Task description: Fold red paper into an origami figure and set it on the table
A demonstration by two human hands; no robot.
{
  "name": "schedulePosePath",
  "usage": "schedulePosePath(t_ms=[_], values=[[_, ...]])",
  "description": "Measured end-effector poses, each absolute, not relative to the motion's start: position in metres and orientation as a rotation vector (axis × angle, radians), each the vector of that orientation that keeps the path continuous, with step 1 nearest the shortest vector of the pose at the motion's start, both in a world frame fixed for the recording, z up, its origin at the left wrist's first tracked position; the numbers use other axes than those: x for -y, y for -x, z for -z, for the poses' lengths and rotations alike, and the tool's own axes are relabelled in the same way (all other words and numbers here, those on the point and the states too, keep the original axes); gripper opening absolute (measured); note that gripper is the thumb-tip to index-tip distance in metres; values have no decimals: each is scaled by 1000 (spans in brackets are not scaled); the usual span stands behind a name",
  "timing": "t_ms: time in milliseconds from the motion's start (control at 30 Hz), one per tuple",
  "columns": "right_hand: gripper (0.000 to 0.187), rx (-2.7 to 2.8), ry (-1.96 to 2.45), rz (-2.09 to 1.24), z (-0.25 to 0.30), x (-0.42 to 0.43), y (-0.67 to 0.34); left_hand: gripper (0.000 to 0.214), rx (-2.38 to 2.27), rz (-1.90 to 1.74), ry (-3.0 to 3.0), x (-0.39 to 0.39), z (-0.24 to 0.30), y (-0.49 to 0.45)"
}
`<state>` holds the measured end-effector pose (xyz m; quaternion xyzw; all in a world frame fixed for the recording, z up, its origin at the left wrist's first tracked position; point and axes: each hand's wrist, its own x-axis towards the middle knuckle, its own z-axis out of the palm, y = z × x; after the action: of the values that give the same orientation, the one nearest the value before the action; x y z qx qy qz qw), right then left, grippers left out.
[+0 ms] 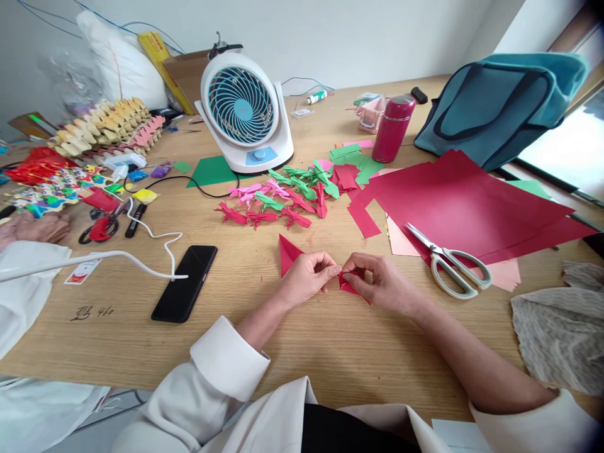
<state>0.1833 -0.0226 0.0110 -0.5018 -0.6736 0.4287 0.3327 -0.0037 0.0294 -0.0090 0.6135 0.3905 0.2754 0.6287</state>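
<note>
Both of my hands meet over the wooden table [330, 352], pinching a small piece of folded red paper [352, 284]. My left hand [307, 277] has its fingers closed on the paper's left end, and my right hand [382, 281] grips its right side. Just left of my left hand, a red paper triangle [287, 253] lies flat on the table. Beyond my hands sits a heap of folded paper figures [283, 198] in red, pink and green.
White-handled scissors [446, 259] rest on red paper sheets [467, 201] at the right. A black phone [185, 282] on a white cable lies at the left. Behind stand a white fan [243, 110], a red bottle [393, 128], a teal bag [500, 100] and more paper crafts [104, 129].
</note>
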Motion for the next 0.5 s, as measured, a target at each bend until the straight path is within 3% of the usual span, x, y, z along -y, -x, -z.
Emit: schedulePosePath(t_ms=[500], values=[[20,1591,1324,-1223,-10,22,-183,42,-880,-717,-1247,-25,-2,0]])
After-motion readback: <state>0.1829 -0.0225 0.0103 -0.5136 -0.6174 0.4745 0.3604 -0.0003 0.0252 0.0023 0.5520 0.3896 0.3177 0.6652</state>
